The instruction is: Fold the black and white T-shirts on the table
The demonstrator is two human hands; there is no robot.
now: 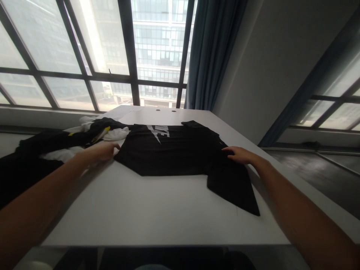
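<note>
A black T-shirt (pixel 180 153) with a white printed logo lies sideways across the white table (pixel 168 210). Its hem points left, and one sleeve (pixel 236 191) spreads towards the near right. My left hand (pixel 108 150) pinches the shirt's near left corner at the hem. At the other end, my right hand (pixel 238 154) has thumb and fingers closed on the cloth near the collar and shoulder. Part of the shirt's far side is folded over, so how it lies there is hard to make out.
A heap of black and white clothes (pixel 70 144) with yellow bits lies at the left, beside my left forearm. Two dark round holes sit at the table's far end. Beyond are large windows (pixel 157 45), a blue curtain (pixel 208 52) and a wall (pixel 275 67) at the right.
</note>
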